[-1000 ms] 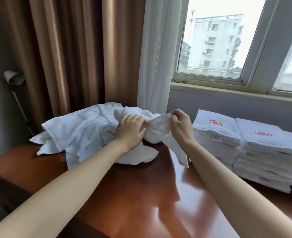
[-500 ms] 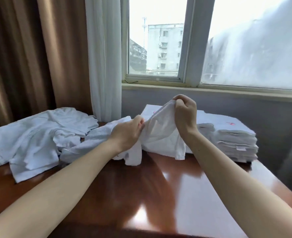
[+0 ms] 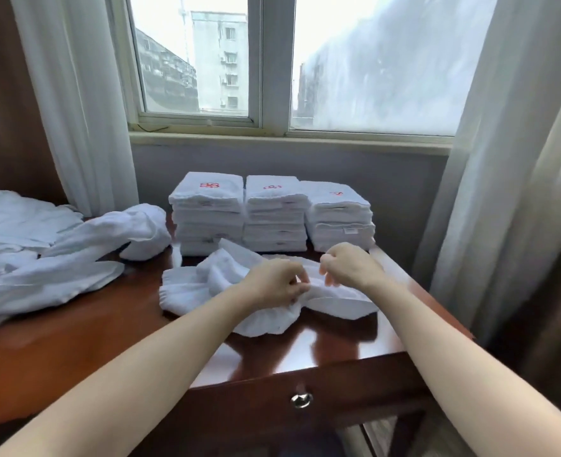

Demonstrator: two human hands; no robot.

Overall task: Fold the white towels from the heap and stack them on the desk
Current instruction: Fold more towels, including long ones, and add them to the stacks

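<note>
Towel: white and crumpled, lying on the surface just in front of the stacks; one flatter flap with a wavy edge spreads out on the right side of the bundle.
Stacks: three piles of folded white towels side by side at the back of the surface; each top towel bears a red emblem, and the right pile is a little lower than the other two.
Left hand: in front of the middle stack, fingers curled and pinching a fold of the towel near its middle.
Right hand: in front of the right stack, fingers bent downward just over the towel's flat flap; blurred, so I cannot tell whether it holds any cloth.
Heap: loose unfolded white towels to the left of the stacks, its nearest lump just beside the left pile.
Surface: glossy reddish-brown wood, bare and shining in front of the stacks.
Drawer knob: round metal, on the front panel below the surface's edge, in line with the middle stack.
Window: directly behind the stacks, buildings outside.
Curtains: pale sheer cloth hanging on both sides of the stacks.
</note>
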